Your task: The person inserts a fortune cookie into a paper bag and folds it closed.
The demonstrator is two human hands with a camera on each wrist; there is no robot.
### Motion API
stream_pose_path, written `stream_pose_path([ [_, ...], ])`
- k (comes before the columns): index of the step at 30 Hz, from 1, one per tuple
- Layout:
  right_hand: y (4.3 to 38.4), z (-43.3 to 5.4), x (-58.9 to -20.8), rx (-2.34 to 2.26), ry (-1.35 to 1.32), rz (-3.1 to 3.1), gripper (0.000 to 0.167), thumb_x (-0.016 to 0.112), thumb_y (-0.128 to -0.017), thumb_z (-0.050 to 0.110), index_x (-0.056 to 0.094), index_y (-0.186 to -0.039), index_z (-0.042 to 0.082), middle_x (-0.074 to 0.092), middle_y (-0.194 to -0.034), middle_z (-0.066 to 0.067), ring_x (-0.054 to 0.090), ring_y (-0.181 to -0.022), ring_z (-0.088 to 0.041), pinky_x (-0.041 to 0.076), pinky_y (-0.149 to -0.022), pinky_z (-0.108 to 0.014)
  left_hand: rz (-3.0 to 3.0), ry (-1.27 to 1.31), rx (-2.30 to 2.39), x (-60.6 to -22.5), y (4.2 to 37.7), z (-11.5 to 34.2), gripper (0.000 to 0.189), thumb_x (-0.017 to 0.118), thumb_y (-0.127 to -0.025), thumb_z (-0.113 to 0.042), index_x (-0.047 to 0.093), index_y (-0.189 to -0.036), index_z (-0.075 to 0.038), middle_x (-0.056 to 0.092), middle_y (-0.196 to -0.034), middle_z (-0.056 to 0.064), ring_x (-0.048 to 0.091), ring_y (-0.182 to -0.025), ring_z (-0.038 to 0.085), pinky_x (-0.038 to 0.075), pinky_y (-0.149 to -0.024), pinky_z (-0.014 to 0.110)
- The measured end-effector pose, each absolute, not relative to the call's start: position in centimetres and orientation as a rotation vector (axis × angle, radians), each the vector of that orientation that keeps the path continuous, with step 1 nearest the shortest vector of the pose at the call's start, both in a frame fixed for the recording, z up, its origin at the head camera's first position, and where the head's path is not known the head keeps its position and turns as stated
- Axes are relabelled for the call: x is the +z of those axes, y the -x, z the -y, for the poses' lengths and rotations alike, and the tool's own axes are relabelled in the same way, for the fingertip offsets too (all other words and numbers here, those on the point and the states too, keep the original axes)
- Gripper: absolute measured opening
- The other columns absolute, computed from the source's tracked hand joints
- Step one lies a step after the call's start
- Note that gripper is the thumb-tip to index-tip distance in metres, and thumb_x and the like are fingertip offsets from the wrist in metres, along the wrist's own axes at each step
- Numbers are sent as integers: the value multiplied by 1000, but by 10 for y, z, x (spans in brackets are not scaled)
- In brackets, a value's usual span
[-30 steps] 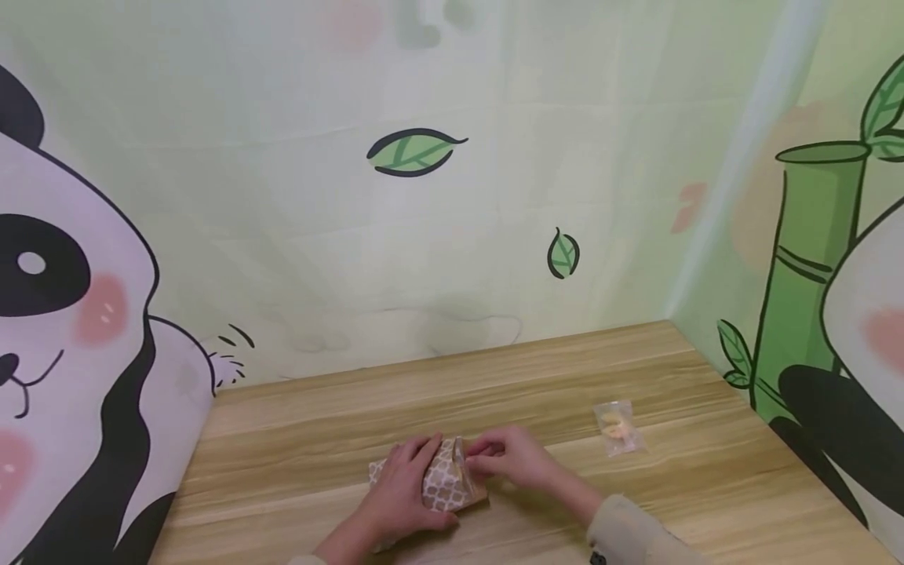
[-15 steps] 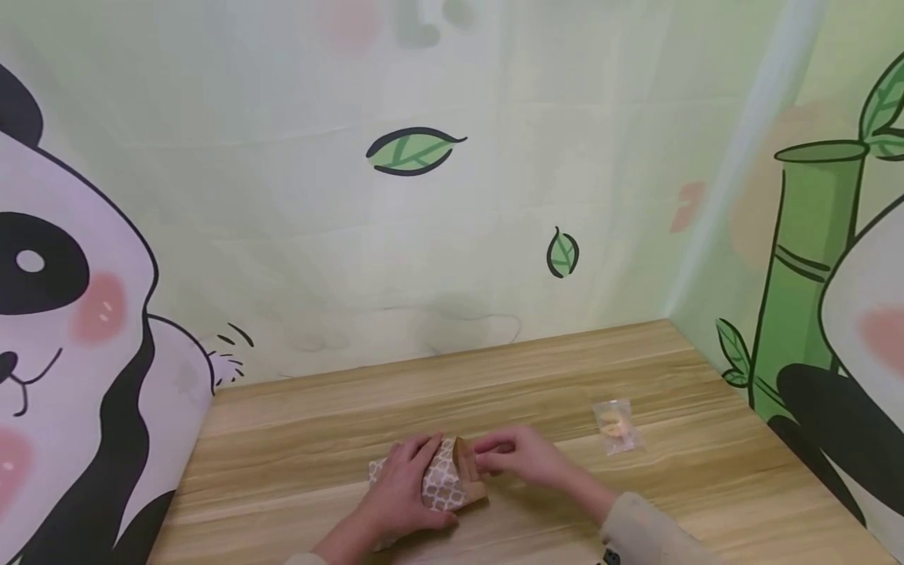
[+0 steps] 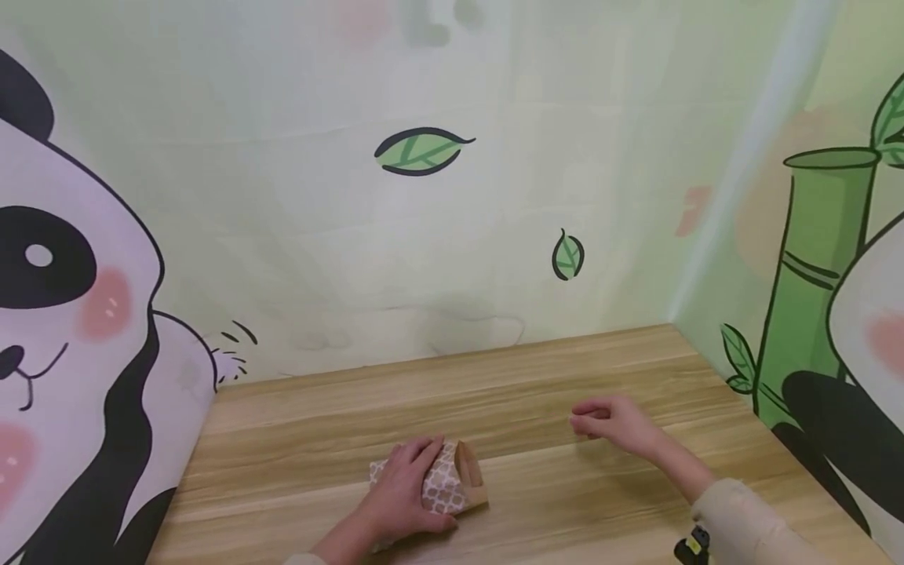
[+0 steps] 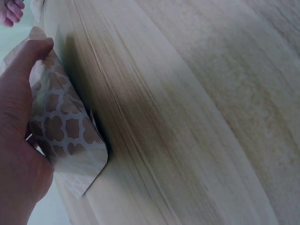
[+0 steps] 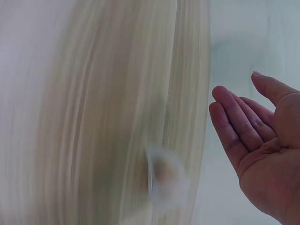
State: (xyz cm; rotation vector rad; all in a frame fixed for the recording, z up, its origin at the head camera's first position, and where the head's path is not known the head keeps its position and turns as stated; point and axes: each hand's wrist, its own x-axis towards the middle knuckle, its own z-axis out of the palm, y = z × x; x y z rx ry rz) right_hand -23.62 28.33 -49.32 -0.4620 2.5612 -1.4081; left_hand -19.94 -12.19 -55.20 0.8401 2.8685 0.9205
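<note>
A paper bag (image 3: 443, 488) with a white lattice pattern lies on its side on the table, its brown mouth gaping to the right. My left hand (image 3: 401, 493) grips it from above, thumb on the near side; the left wrist view shows the thumb over the patterned bag (image 4: 61, 124). Farther right, my right hand (image 3: 623, 428) is above the table with nothing in it. In the right wrist view its thumb stands apart from its fingers. A small clear packet (image 5: 169, 182), blurred there, lies near that hand; in the head view the hand hides it.
The wood-grain table (image 3: 318, 424) meets a cloth backdrop (image 3: 318, 235) printed with pandas, leaves and bamboo, at the back and on both sides.
My right hand has left the bag's mouth and moved right and away from me, covering the small packet. The bag's mouth shows more fully. My left hand keeps its grip.
</note>
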Motion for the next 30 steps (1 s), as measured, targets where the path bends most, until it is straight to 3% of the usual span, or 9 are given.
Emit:
stream_pose_path([
  [10, 239, -342, -483, -1100, 249, -2849, 46, 72, -104, 23, 66, -125, -17, 76, -110, -25, 76, -95, -33, 65, -79, -46, -2870, -850, 903, -552, 199, 123, 118, 96, -66, -51, 44, -161, -4, 50, -152, 14, 48, -139, 36, 33, -122, 64],
  [16, 243, -355, -490, -904, 235, -2987, 42, 77, -100, 28, 73, -111, -12, 75, -107, -29, 74, -97, -40, 64, -79, -52, -2876, -882, 913, -550, 198, 122, 116, 96, -66, -50, 45, -159, -2, 51, -151, 15, 49, -138, 37, 32, -122, 65],
  [21, 245, -362, -501, -888, 176, -2968, 45, 79, -99, 31, 74, -109, -12, 77, -99, -22, 74, -90, -32, 63, -75, -47, -2880, -900, 910, -549, 198, 122, 114, 96, -67, -48, 46, -158, -1, 51, -151, 16, 49, -140, 37, 29, -124, 66],
  [30, 252, -363, -515, -943, 44, -2859, 51, 79, -98, 34, 71, -113, -14, 76, -99, -17, 70, -85, -21, 62, -72, -38, -2887, -878, 867, -553, 198, 124, 114, 96, -68, -49, 45, -160, -4, 50, -153, 13, 48, -142, 35, 27, -126, 64],
])
